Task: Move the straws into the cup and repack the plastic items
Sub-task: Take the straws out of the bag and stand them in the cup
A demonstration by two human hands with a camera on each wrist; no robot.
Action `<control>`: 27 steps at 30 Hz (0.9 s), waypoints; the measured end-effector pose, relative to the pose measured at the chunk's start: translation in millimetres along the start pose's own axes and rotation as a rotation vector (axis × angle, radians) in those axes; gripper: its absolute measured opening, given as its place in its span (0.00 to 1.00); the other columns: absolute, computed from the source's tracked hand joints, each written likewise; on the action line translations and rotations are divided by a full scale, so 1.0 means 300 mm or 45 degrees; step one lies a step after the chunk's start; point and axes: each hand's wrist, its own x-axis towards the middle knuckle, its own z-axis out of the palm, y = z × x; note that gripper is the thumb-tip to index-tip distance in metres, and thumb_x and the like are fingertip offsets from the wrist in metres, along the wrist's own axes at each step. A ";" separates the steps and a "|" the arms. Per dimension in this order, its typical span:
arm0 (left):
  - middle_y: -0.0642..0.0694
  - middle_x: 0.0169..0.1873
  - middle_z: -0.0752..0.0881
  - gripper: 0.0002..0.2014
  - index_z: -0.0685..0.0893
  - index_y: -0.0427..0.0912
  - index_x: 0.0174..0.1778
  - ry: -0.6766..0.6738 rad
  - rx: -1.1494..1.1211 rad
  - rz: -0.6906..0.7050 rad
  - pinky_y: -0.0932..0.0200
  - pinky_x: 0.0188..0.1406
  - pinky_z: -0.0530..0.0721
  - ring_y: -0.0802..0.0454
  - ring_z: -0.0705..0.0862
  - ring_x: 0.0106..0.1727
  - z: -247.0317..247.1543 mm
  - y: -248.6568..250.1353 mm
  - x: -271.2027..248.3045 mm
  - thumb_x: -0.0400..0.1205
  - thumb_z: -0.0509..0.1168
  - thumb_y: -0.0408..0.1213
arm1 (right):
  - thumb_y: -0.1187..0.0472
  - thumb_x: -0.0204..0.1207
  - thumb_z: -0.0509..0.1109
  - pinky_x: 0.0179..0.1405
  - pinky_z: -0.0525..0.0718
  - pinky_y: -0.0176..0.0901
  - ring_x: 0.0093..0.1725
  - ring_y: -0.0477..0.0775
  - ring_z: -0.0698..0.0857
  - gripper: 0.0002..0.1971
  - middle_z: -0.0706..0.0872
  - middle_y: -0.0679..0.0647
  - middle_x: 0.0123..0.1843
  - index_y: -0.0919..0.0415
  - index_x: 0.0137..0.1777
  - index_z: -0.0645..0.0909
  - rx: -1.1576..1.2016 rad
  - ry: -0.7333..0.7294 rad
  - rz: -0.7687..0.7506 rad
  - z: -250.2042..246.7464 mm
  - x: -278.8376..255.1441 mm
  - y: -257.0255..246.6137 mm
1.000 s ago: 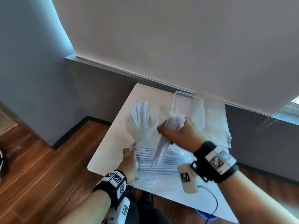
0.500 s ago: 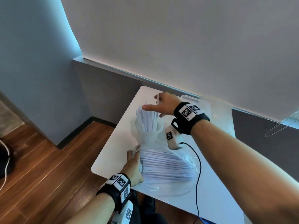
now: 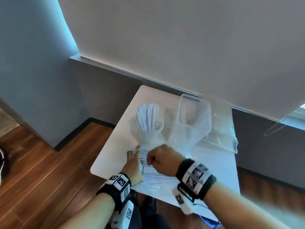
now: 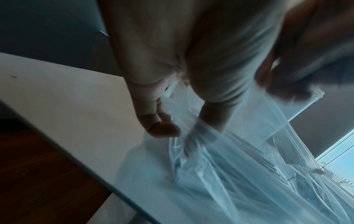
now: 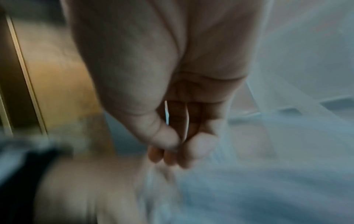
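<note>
A clear cup [image 3: 148, 128] at the table's far left holds a bunch of white straws [image 3: 147, 115] standing upright. More white straws [image 3: 153, 172] lie flat inside a clear plastic bag [image 3: 179, 138] near the front edge. My left hand [image 3: 134, 154] pinches the bag's left edge between thumb and fingers [image 4: 162, 128] and keeps the film [image 4: 229, 166] raised. My right hand [image 3: 152, 160] hovers at the bag's mouth just right of the left hand. Its fingers are curled, thumb against the fingertips [image 5: 199, 148], and the blurred wrist view shows nothing between them.
A clear rectangular container [image 3: 193, 109] stands at the back of the white table [image 3: 113, 146], with a second flat plastic bag [image 3: 221, 134] to its right. The table sits against a grey wall; wooden floor lies to the left and in front.
My right hand carried a bundle of straws from the bag to the cup, left them there, and has come back to the bag's mouth. The left hand stayed on the bag's edge.
</note>
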 end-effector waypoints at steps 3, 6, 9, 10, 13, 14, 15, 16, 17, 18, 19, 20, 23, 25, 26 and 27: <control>0.44 0.74 0.54 0.61 0.38 0.50 0.85 -0.008 -0.027 -0.023 0.65 0.65 0.74 0.44 0.73 0.71 0.001 0.005 -0.003 0.68 0.75 0.21 | 0.70 0.79 0.61 0.57 0.82 0.48 0.59 0.60 0.84 0.17 0.84 0.55 0.63 0.55 0.62 0.83 -0.081 -0.066 0.166 0.200 -0.016 0.054; 0.44 0.76 0.56 0.54 0.42 0.48 0.85 0.044 -0.046 0.025 0.59 0.70 0.72 0.42 0.72 0.72 0.007 0.003 -0.008 0.71 0.71 0.25 | 0.70 0.79 0.62 0.54 0.84 0.53 0.57 0.62 0.84 0.16 0.80 0.55 0.63 0.57 0.64 0.80 -0.106 0.011 0.197 0.316 -0.028 0.089; 0.44 0.75 0.57 0.52 0.42 0.50 0.85 0.088 -0.034 0.032 0.55 0.70 0.75 0.40 0.74 0.70 0.017 -0.006 -0.008 0.73 0.71 0.28 | 0.65 0.77 0.66 0.53 0.84 0.55 0.58 0.62 0.83 0.15 0.80 0.55 0.63 0.57 0.63 0.80 -0.156 0.048 0.183 0.365 -0.047 0.101; 0.43 0.74 0.56 0.53 0.40 0.51 0.85 0.076 -0.010 0.020 0.53 0.69 0.77 0.40 0.75 0.69 0.018 -0.008 -0.010 0.73 0.71 0.28 | 0.64 0.76 0.67 0.54 0.84 0.55 0.59 0.61 0.83 0.15 0.80 0.54 0.62 0.57 0.62 0.80 -0.182 0.058 0.162 0.375 -0.051 0.102; 0.43 0.73 0.55 0.56 0.37 0.51 0.85 0.052 0.030 0.021 0.51 0.71 0.78 0.41 0.74 0.69 0.024 -0.012 -0.011 0.71 0.70 0.25 | 0.64 0.72 0.68 0.54 0.83 0.54 0.57 0.61 0.83 0.14 0.84 0.55 0.58 0.57 0.58 0.83 -0.267 0.085 0.104 0.392 -0.053 0.098; 0.44 0.74 0.55 0.57 0.37 0.50 0.85 0.052 0.034 0.035 0.51 0.71 0.77 0.41 0.72 0.71 0.027 -0.015 -0.012 0.70 0.70 0.23 | 0.64 0.71 0.69 0.53 0.84 0.54 0.55 0.61 0.85 0.13 0.86 0.55 0.55 0.57 0.55 0.84 -0.295 0.075 0.102 0.396 -0.053 0.094; 0.44 0.75 0.54 0.57 0.37 0.50 0.85 0.052 0.033 0.048 0.52 0.72 0.77 0.41 0.71 0.72 0.029 -0.017 -0.012 0.70 0.70 0.23 | 0.64 0.69 0.71 0.50 0.85 0.54 0.51 0.61 0.86 0.11 0.87 0.54 0.51 0.56 0.51 0.85 -0.322 0.053 0.108 0.399 -0.051 0.090; 0.44 0.75 0.54 0.58 0.37 0.50 0.85 0.051 0.029 0.057 0.53 0.72 0.76 0.42 0.70 0.73 0.030 -0.019 -0.013 0.69 0.70 0.23 | 0.65 0.65 0.73 0.45 0.86 0.53 0.46 0.60 0.87 0.10 0.87 0.54 0.46 0.55 0.47 0.86 -0.337 0.025 0.127 0.403 -0.050 0.087; 0.44 0.76 0.54 0.58 0.37 0.50 0.85 0.051 0.025 0.061 0.54 0.72 0.75 0.42 0.69 0.73 0.030 -0.021 -0.014 0.69 0.71 0.23 | 0.65 0.61 0.75 0.40 0.86 0.51 0.42 0.59 0.88 0.10 0.88 0.52 0.41 0.54 0.43 0.86 -0.344 0.011 0.149 0.410 -0.045 0.089; 0.44 0.76 0.54 0.58 0.37 0.49 0.85 0.048 0.021 0.065 0.54 0.73 0.73 0.43 0.68 0.74 0.028 -0.023 -0.015 0.69 0.71 0.23 | 0.65 0.59 0.76 0.38 0.85 0.51 0.40 0.58 0.88 0.11 0.87 0.51 0.39 0.53 0.42 0.86 -0.354 0.028 0.154 0.418 -0.041 0.092; 0.44 0.76 0.53 0.58 0.38 0.49 0.85 0.046 0.016 0.073 0.55 0.73 0.72 0.43 0.67 0.75 0.026 -0.026 -0.016 0.68 0.71 0.23 | 0.65 0.58 0.77 0.37 0.85 0.50 0.39 0.58 0.88 0.13 0.87 0.51 0.39 0.52 0.43 0.86 -0.366 0.052 0.155 0.428 -0.036 0.095; 0.44 0.77 0.53 0.58 0.39 0.49 0.85 0.046 0.010 0.081 0.57 0.74 0.71 0.43 0.67 0.75 0.025 -0.027 -0.017 0.67 0.70 0.22 | 0.64 0.58 0.77 0.37 0.84 0.50 0.39 0.57 0.87 0.14 0.87 0.50 0.39 0.50 0.44 0.86 -0.390 0.081 0.149 0.432 -0.032 0.098; 0.45 0.78 0.53 0.58 0.40 0.50 0.85 0.057 0.005 0.088 0.57 0.72 0.72 0.43 0.67 0.75 0.019 -0.030 -0.015 0.67 0.71 0.23 | 0.60 0.46 0.84 0.31 0.84 0.45 0.33 0.53 0.86 0.18 0.85 0.46 0.33 0.46 0.38 0.88 -0.443 0.125 0.131 0.428 -0.017 0.105; 0.45 0.76 0.53 0.58 0.41 0.50 0.85 0.061 0.007 0.081 0.56 0.72 0.73 0.44 0.68 0.75 0.016 -0.027 -0.010 0.67 0.73 0.24 | 0.58 0.42 0.85 0.30 0.84 0.46 0.31 0.54 0.86 0.18 0.85 0.46 0.31 0.46 0.34 0.88 -0.483 0.160 0.150 0.425 -0.005 0.105; 0.45 0.75 0.54 0.59 0.41 0.50 0.85 0.062 0.004 0.076 0.56 0.72 0.74 0.44 0.69 0.74 0.015 -0.025 -0.006 0.67 0.74 0.24 | 0.58 0.44 0.85 0.31 0.84 0.48 0.32 0.55 0.86 0.16 0.85 0.47 0.31 0.48 0.34 0.88 -0.490 0.169 0.172 0.422 -0.001 0.104; 0.45 0.75 0.54 0.60 0.41 0.50 0.85 0.064 0.003 0.073 0.56 0.72 0.75 0.43 0.70 0.73 0.014 -0.024 -0.003 0.67 0.75 0.24 | 0.59 0.46 0.85 0.33 0.84 0.50 0.33 0.57 0.86 0.15 0.86 0.49 0.32 0.49 0.34 0.88 -0.490 0.163 0.200 0.417 0.001 0.100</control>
